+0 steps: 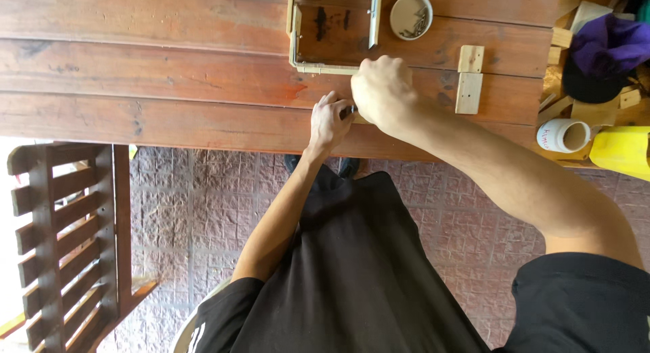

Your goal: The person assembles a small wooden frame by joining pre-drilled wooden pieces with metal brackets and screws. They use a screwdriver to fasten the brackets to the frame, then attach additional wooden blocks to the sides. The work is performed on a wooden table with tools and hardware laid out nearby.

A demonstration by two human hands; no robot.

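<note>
A reddish-brown plank table (156, 68) runs across the upper part of the view, its wide boards worn and marked with dark stains and a patch of brighter red. Below its front edge lies a paved floor (203, 204) of small grey-pink textured blocks set in a regular grid. At lower left stands a slatted wooden chair (61, 238), stained the same dark red, its slats seen from above. Bright daylight washes out the ground at the far left edge, behind the chair, while the table and paving sit in even, soft shade with no hard shadows.
</note>
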